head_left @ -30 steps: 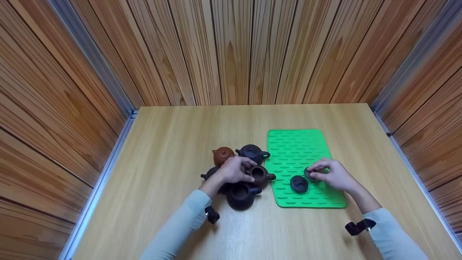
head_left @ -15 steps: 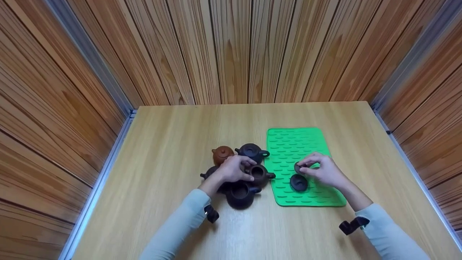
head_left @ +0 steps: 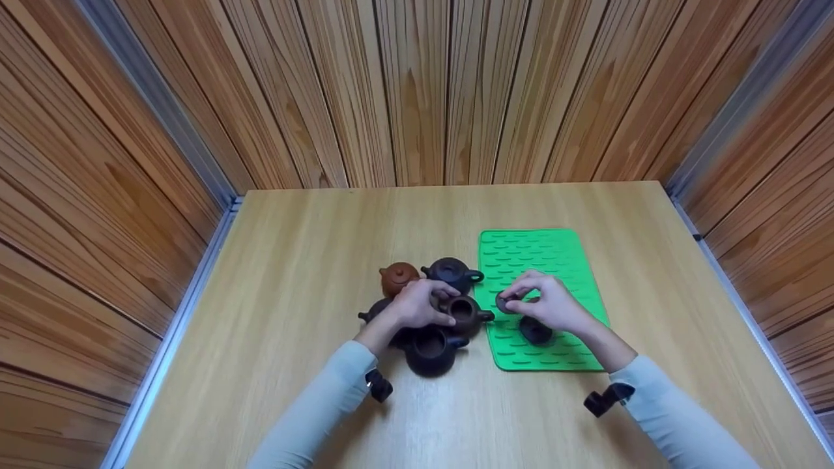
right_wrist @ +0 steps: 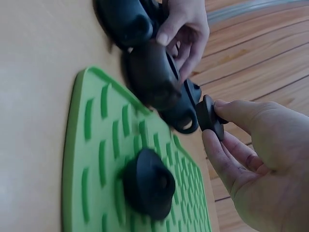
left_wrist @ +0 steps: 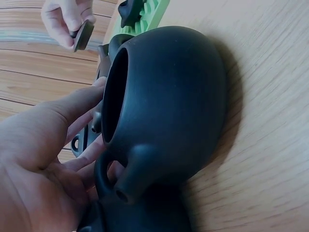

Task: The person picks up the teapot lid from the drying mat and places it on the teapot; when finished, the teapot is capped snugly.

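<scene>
Lid (right_wrist: 207, 118) partly hidden in right hand (right_wrist: 270, 154)

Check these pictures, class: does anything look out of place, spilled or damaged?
No spill or damage shows. What stands out is lids apart from pots: the brown teapot and the nearest black teapot stand open, while a black lid lies on the green mat and the right hand holds a small lid.

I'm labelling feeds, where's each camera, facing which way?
Head: head-worn, facing forward and down at the table; left hand, right hand, sleeves show.
Left wrist: worn there, facing a black teapot; both hands show.
Right wrist: worn there, facing the pinched lid; both hands show.
Both wrist views share the lid and green mat.
</scene>
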